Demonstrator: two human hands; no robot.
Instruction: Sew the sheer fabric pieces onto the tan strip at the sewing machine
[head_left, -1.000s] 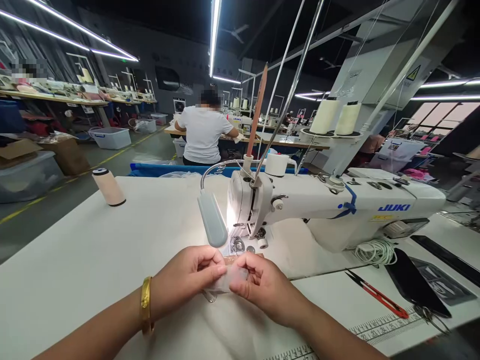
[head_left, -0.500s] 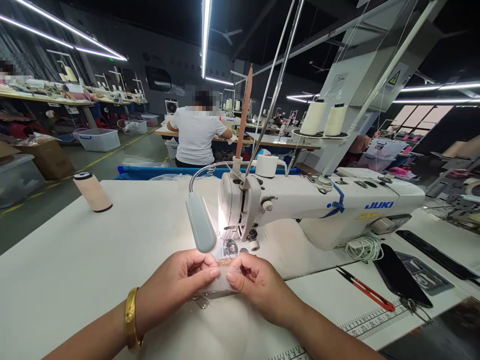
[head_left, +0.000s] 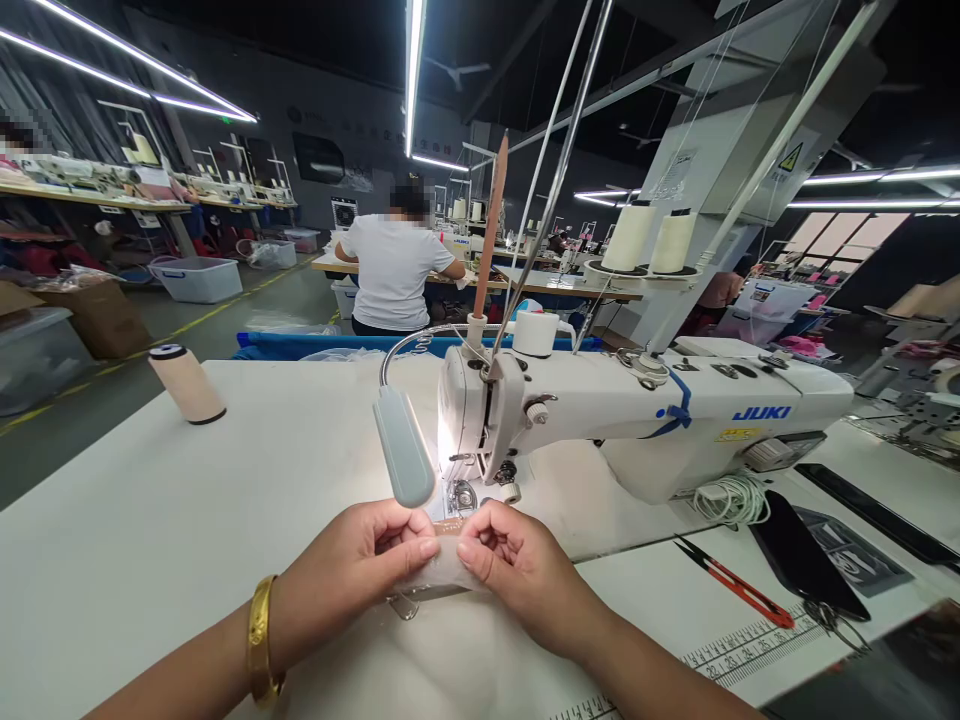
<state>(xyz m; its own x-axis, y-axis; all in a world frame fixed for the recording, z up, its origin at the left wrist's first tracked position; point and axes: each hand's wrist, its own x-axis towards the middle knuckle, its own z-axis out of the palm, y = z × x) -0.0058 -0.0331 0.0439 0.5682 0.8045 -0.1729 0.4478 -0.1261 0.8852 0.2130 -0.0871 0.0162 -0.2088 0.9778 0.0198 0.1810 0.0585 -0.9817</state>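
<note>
Between my two hands is a small piece of sheer white fabric (head_left: 444, 566), pinched at both sides just in front of the sewing machine (head_left: 570, 400). My left hand (head_left: 379, 548) is closed on its left side, thumb over the bent fingers. On the right side my right hand (head_left: 517, 565) grips it the same way. The machine's presser foot (head_left: 461, 496) is right behind the fingertips, lit by a small grey lamp (head_left: 403, 450). A brownish strip shows between the hands at the fabric's far edge; what it belongs to is unclear.
A peach thread cone (head_left: 187, 385) stands on the left of the white table (head_left: 97, 530). To the right lie red-handled thread snips (head_left: 739, 585), a black phone (head_left: 814, 560), coiled cord (head_left: 731, 498) and a printed ruler (head_left: 750, 645). Ahead, a person in a white shirt (head_left: 394, 270) sits at another table.
The fabric between my fingers has shifted slightly, and its near edge lies a little differently. Both hands keep their pinch in nearly the same place.
</note>
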